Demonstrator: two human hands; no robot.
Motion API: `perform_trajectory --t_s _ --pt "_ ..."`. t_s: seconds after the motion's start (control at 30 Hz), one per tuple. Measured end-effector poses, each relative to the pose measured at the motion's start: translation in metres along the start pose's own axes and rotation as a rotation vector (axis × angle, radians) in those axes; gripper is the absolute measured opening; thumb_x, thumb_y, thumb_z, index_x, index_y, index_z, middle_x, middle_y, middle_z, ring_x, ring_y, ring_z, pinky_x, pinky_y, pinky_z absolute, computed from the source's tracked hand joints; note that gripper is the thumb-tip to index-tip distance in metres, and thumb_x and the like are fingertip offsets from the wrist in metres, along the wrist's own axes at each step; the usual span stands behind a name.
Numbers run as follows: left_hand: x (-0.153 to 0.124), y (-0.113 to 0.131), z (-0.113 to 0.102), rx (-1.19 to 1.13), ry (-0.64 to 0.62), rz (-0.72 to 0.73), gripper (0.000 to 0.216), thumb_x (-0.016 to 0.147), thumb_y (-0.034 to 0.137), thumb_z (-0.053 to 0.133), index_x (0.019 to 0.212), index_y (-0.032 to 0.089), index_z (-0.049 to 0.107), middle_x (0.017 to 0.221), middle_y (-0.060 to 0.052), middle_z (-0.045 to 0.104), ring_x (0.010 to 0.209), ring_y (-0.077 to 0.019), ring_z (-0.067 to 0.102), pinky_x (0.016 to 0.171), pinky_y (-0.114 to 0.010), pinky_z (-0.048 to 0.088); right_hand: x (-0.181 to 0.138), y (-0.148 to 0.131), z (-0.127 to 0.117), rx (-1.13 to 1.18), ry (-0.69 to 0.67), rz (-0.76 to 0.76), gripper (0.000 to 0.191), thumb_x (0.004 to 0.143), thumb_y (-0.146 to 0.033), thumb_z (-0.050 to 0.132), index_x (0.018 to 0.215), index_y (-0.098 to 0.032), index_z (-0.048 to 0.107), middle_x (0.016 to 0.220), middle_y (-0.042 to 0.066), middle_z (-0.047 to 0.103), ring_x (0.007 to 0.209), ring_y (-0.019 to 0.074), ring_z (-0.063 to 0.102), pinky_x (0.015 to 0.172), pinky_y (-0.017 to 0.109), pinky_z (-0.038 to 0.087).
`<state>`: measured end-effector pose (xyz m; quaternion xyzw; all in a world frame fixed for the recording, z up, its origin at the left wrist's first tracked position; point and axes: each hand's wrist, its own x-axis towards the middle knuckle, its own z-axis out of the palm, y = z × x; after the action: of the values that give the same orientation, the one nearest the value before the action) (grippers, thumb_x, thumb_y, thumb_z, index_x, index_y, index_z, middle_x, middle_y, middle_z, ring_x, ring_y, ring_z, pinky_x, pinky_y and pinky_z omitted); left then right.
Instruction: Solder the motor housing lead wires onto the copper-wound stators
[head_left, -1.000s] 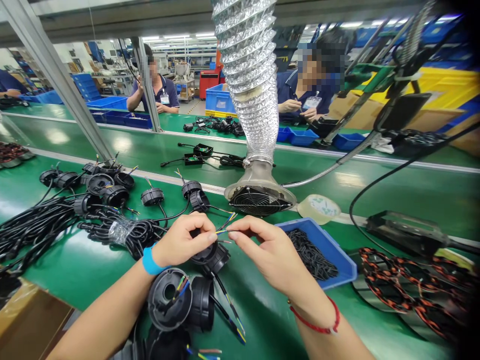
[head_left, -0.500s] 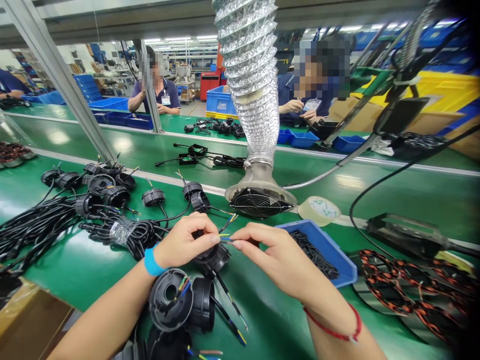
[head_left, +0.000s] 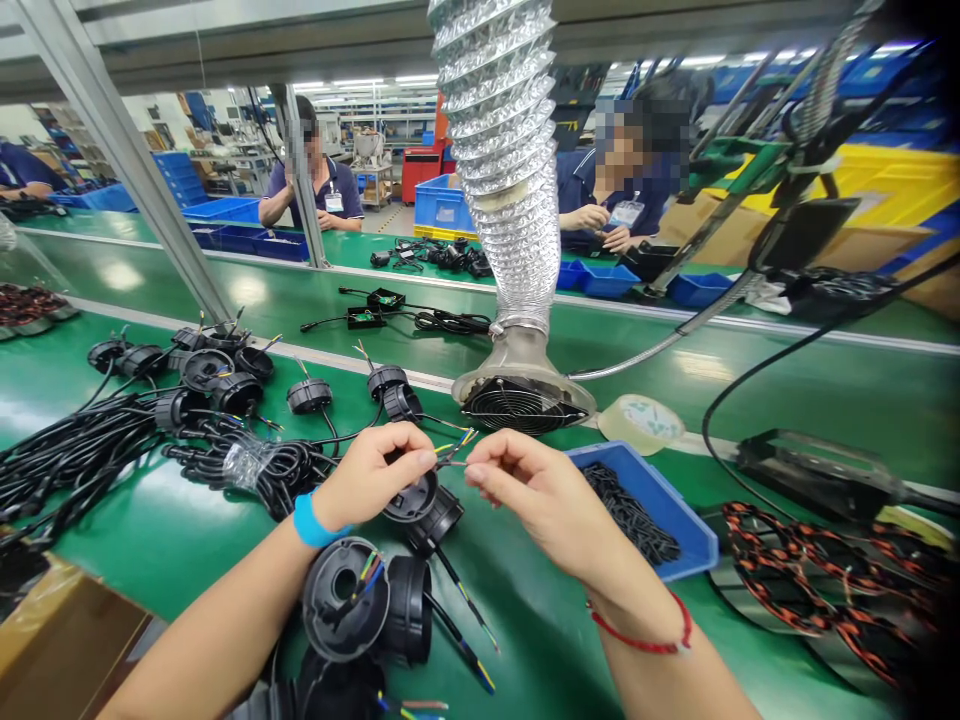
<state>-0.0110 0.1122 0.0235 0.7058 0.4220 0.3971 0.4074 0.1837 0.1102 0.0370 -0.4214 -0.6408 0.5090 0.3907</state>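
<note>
My left hand (head_left: 371,475), with a blue wristband, is closed around a round black plastic housing (head_left: 411,497) and pinches its thin coloured wires (head_left: 454,447). My right hand (head_left: 536,495), a red cord at its wrist, is closed in a pinch on the tips of the same wires, just right of the left thumb. Both hands hover over the green bench (head_left: 172,540). More black housings (head_left: 352,600) with coloured leads lie right below my hands.
A blue tray (head_left: 686,525) of small black sleeves sits to the right. A silver duct with a fan intake (head_left: 517,400) stands just behind, a tape roll (head_left: 643,420) beside it. Black cables and housings (head_left: 150,420) pile on the left; orange-black coils (head_left: 810,570) right. Two people work across the belt.
Both hands stay pinched on the wires; they rose slightly and the right hand's fingers curled tighter at the wire tips. The view shifted a little.
</note>
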Motion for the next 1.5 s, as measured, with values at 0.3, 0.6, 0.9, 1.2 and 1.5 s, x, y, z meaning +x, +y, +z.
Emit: perform_trajectory --t_s 0.3,0.6,0.9,1.2,1.5 --pt "-0.001 0.0 -0.001 0.066 -0.015 0.05 0.026 0.082 0.034 0.054 0.065 0.015 0.059 0.066 -0.002 0.057 0.063 -0.0125 0.049 0.063 -0.025 0.039 -0.003 0.001 0.001 0.02 0.13 -0.1 0.018 0.082 -0.036 0.062 0.085 -0.02 0.067 0.082 0.005 0.071 0.075 0.0171 0.065 0.072 0.032 0.053" --pt "-0.001 -0.002 -0.001 0.093 -0.015 0.088 0.023 0.084 0.031 0.054 0.068 0.015 0.062 0.069 -0.002 0.059 0.066 -0.0129 0.05 0.067 -0.026 0.039 -0.006 -0.001 0.002 -0.241 0.092 -0.212 0.014 0.087 -0.029 0.055 0.086 -0.023 0.067 0.083 0.001 0.07 0.079 0.0164 0.064 0.074 0.028 0.049" --pt "0.0 0.004 -0.008 0.319 -0.116 0.21 0.018 0.088 0.03 0.051 0.082 0.017 0.062 0.08 -0.004 0.061 0.083 -0.0182 0.051 0.083 -0.032 0.035 -0.004 0.0 0.007 -0.374 0.032 -0.241 0.013 0.088 -0.027 0.053 0.084 -0.024 0.066 0.084 0.001 0.07 0.078 0.017 0.063 0.072 0.028 0.047" --pt "0.002 0.001 -0.023 0.514 -0.23 0.181 0.014 0.088 0.025 0.054 0.082 0.019 0.065 0.084 -0.002 0.063 0.096 -0.0186 0.049 0.095 -0.037 0.027 -0.004 0.0 -0.005 -0.369 -0.003 -0.058 0.015 0.086 -0.029 0.051 0.081 -0.021 0.064 0.074 -0.001 0.064 0.068 0.0143 0.055 0.06 0.025 0.041" --pt "-0.001 0.008 -0.01 0.472 -0.265 0.205 0.009 0.083 0.02 0.063 0.074 0.019 0.065 0.076 0.001 0.062 0.094 -0.017 0.049 0.095 -0.037 0.027 -0.002 0.002 0.004 -0.359 -0.164 -0.032 0.014 0.086 -0.026 0.052 0.082 -0.021 0.064 0.081 0.0 0.068 0.075 0.0142 0.059 0.07 0.027 0.045"
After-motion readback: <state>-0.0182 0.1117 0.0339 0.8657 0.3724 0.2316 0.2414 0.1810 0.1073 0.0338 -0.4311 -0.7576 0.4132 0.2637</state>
